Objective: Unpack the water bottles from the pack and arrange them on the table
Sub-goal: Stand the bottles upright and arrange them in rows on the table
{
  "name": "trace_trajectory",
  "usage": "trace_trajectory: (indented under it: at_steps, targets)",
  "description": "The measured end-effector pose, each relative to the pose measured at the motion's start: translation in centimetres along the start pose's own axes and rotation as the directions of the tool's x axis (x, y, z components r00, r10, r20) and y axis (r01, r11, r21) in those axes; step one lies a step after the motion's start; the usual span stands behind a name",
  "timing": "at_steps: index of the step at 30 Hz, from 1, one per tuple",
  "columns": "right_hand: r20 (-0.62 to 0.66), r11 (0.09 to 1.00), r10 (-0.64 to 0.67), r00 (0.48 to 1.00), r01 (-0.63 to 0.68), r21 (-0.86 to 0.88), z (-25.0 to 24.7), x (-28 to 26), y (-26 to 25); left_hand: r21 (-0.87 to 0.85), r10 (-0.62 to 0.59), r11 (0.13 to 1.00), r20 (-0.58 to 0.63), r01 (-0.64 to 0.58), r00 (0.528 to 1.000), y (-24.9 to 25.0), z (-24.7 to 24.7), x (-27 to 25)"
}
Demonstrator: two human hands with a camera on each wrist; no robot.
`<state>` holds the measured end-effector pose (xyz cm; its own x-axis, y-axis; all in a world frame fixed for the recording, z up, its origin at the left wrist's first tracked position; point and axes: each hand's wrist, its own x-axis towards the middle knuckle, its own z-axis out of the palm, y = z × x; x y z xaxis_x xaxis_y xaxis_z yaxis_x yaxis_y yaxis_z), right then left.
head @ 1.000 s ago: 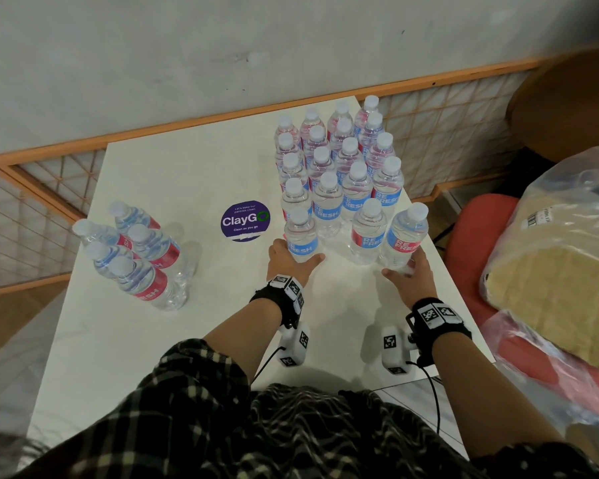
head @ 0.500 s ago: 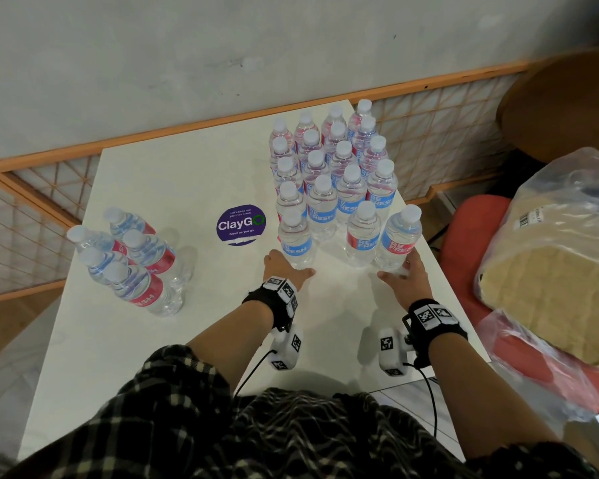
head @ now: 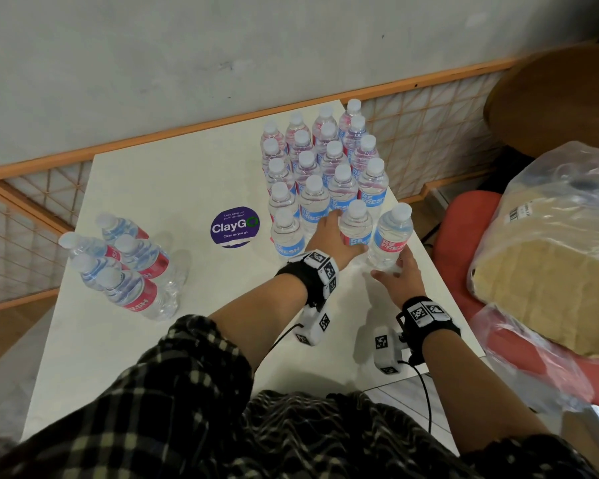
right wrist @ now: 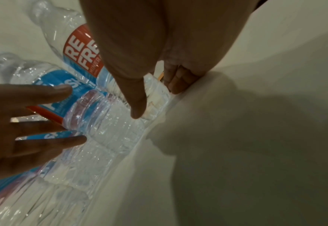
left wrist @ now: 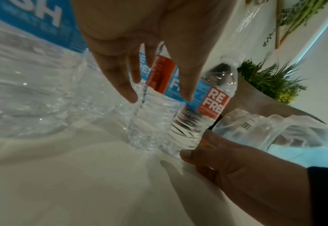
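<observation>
Several clear water bottles with red and blue labels stand in a tight block [head: 325, 160] at the far right of the white table [head: 187, 340]. My left hand [head: 329, 233] [left wrist: 159, 96] reaches in from the left, and its straight, spread fingers [right wrist: 62, 91] touch the middle front bottle [head: 355, 223] [left wrist: 151, 122] [right wrist: 105, 122]. My right hand [head: 395, 271] [right wrist: 155, 99] [left wrist: 217, 160] holds the base of the rightmost front bottle [head: 391, 233] [left wrist: 207, 99] [right wrist: 78, 53] between thumb and fingers. That bottle stands close to the table's right edge.
Several more bottles [head: 125, 267] stand in a cluster at the left. A purple round sticker [head: 235, 227] lies mid-table. An orange lattice railing [head: 32, 174] runs behind and to the left. A red chair [head: 464, 219] with a filled plastic bag [head: 550, 254] sits right.
My left hand has left the front-left bottle and moved right onto the middle front bottle. My right hand has stayed at the rightmost bottle's base.
</observation>
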<state>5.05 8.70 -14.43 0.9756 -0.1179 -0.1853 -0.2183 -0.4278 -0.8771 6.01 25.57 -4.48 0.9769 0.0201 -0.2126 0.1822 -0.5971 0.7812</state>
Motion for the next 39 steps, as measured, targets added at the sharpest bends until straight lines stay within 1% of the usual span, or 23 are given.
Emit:
trace_trajectory:
  at_steps: [2,4,6,9,11,13,14,16,17,18,20,22,24,25,26,27,28,29,31,32,33,36,39]
  targets:
    - [0.002,1.000,-0.001,1.000,0.001,-0.015,-0.1,-0.1,-0.2,-0.077,0.041,0.996,0.009,-0.040,0.999,-0.1,0.0,0.2]
    - [0.003,1.000,0.002,1.000,-0.002,-0.010,-0.2,-0.2,-0.4,-0.186,0.039,0.982,0.024,-0.034,0.999,-0.4,-0.1,-0.1]
    - [0.004,1.000,0.008,1.000,-0.008,-0.002,-0.2,-0.4,-0.6,-0.249,0.036,0.968,0.015,-0.031,0.999,-1.0,-0.1,-0.6]
    - [0.001,1.000,-0.007,1.000,0.007,0.000,-0.4,-0.6,-0.8,-0.234,0.057,0.971,0.006,-0.054,0.998,-2.6,-0.1,-1.2]
    - [0.006,0.999,-0.011,1.000,0.012,-0.040,-0.3,-0.6,-1.1,-0.211,0.081,0.975,0.012,-0.077,0.997,-3.5,-0.5,-1.5]
    - [-0.010,0.998,0.009,1.000,-0.010,-0.068,0.0,-0.8,-1.4,-0.157,0.111,0.982,0.024,-0.106,0.994,-4.2,-0.8,-1.6]
    - [-0.043,0.998,0.044,0.998,-0.045,-0.032,0.1,-1.1,-1.6,-0.115,0.109,0.988,0.032,-0.105,0.993,-4.6,-0.8,-1.7]
    - [-0.134,0.993,0.111,0.985,-0.104,0.060,0.4,-1.9,-1.7,-0.035,0.025,0.999,0.057,-0.023,0.998,-5.2,-0.8,-1.7]
    - [-0.149,0.992,0.123,0.981,-0.115,0.059,0.4,-2.4,-1.8,0.029,-0.044,0.999,0.085,0.042,0.995,-5.6,-0.8,-1.7]
    - [-0.105,0.992,0.124,0.987,-0.123,0.014,0.5,-2.8,-1.8,0.119,-0.105,0.989,0.121,0.091,0.987,-6.2,-0.9,-1.9]
    - [0.070,0.993,0.110,0.991,-0.107,-0.043,0.9,-3.2,-2.1,0.275,-0.221,0.948,0.205,0.161,0.953,-7.0,-1.2,-2.3]
    - [0.199,0.995,0.096,0.975,-0.100,0.010,1.7,-3.2,-2.2,0.320,-0.351,0.909,0.235,0.269,0.906,-8.0,-1.6,-2.5]
    - [0.231,0.987,0.098,0.968,-0.124,0.102,2.6,-2.9,-2.4,0.307,-0.478,0.857,0.180,0.413,0.860,-9.2,-2.2,-2.4]
    - [0.234,0.985,0.094,0.968,-0.125,0.121,3.0,-2.9,-2.7,0.240,-0.542,0.830,0.135,0.503,0.829,-9.8,-2.5,-2.3]
    - [0.237,0.985,0.088,0.968,-0.120,0.126,3.4,-2.8,-2.8,0.125,-0.594,0.803,0.091,0.583,0.799,-10.4,-2.8,-2.0]
    - [0.239,0.986,0.081,0.968,-0.113,0.124,3.8,-2.9,-3.0,-0.001,-0.621,0.783,0.045,0.622,0.782,-10.8,-3.0,-2.0]
    - [0.238,0.987,0.078,0.968,-0.109,0.121,4.1,-2.8,-3.2,-0.110,-0.619,0.781,-0.004,0.615,0.785,-11.1,-3.3,-1.9]
    - [0.233,0.987,0.082,0.969,-0.112,0.117,4.4,-2.8,-3.6,-0.171,-0.587,0.802,-0.054,0.572,0.808,-11.1,-3.6,-2.0]
    - [0.216,0.984,0.093,0.972,-0.123,0.128,4.8,-2.7,-4.1,-0.178,-0.479,0.872,-0.112,0.457,0.871,-11.1,-4.1,-1.9]
    - [0.216,0.983,0.097,0.971,-0.128,0.135,5.0,-2.6,-4.4,-0.182,-0.430,0.895,-0.115,0.407,0.895,-11.1,-4.2,-1.9]
    - [0.224,0.982,0.098,0.970,-0.131,0.139,5.3,-2.5,-4.7,-0.184,-0.407,0.904,-0.102,0.385,0.908,-10.9,-4.4,-2.0]
    - [0.251,0.980,0.099,0.963,-0.137,0.143,6.4,-2.0,-5.2,-0.176,-0.394,0.910,-0.093,0.375,0.914,-11.1,-4.1,-2.0]
    - [0.233,0.978,0.104,0.967,-0.142,0.154,7.5,-1.8,-5.4,-0.175,-0.396,0.910,-0.106,0.375,0.912,-11.1,-4.0,-2.1]
